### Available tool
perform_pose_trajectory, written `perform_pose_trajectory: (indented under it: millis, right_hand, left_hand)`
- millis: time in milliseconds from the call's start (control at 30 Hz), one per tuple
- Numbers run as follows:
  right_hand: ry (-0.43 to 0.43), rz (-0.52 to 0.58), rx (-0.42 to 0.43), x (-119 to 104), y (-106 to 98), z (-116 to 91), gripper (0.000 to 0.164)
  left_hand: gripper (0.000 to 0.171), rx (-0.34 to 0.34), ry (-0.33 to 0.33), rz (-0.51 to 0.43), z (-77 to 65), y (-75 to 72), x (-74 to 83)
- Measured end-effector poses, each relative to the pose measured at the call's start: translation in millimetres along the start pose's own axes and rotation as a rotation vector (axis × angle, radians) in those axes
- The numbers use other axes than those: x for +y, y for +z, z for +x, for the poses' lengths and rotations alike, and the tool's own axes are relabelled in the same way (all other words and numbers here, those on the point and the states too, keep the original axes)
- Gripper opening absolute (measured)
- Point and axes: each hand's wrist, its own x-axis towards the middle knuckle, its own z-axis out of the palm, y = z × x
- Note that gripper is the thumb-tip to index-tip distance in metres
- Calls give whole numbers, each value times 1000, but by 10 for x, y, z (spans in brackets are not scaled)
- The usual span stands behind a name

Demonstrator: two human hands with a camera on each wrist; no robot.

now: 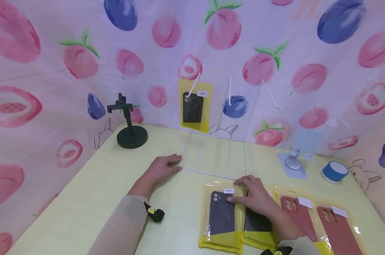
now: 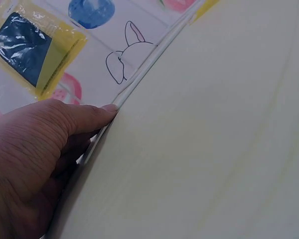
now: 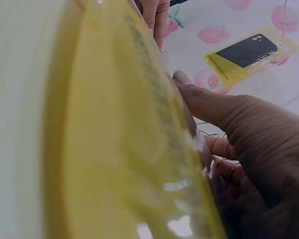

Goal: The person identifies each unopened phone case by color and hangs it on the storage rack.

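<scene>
My left hand (image 1: 162, 167) rests on the table, thumb and fingertips at the left side of a white wire rack (image 1: 208, 173). In the left wrist view its thumb (image 2: 97, 117) lies straight, the other fingers partly hidden below. My right hand (image 1: 254, 196) lies over the packaged phone cases, thumb on a dark phone case in a yellow-edged bag (image 1: 222, 216) and fingertips by its top corner. A second dark phone case (image 1: 257, 223) lies partly under this hand. One bagged black phone case (image 1: 193, 108) hangs on the rack's left hook.
Two bagged red phone cases (image 1: 339, 230) lie at the right. Farther back stand a light blue folding phone stand (image 1: 297, 164) and a blue-and-white round object (image 1: 335, 172). A black phone holder (image 1: 132, 136) stands back left, before a fruit-patterned cloth (image 1: 167, 67). The rack's other hooks (image 1: 229, 92) stick out forward.
</scene>
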Motion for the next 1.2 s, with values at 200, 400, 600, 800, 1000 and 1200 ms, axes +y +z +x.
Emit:
perform_pose_trajectory:
  millis: [200, 400, 600, 800, 1000, 1200]
  right_hand:
    - [4, 12, -10, -22, -24, -6, 61]
    - [-35, -32, 20, -36, -8, 1, 52]
    - [-67, -54, 80, -23, 49, 3, 12]
    - [-98, -40, 114, -5, 48, 2, 7]
    - [-97, 43, 134, 38, 59, 17, 5]
    - [111, 247, 206, 51, 44, 13, 7]
  left_hand:
    - [51, -3, 16, 16, 17, 9, -22]
    - [50, 7, 34, 20, 26, -3, -45]
    - [50, 3, 36, 19, 17, 1, -41]
    - [50, 9, 36, 12, 21, 9, -22]
    - [50, 5, 15, 24, 23, 25, -27]
    - [50, 9, 12, 28, 22, 30, -28]
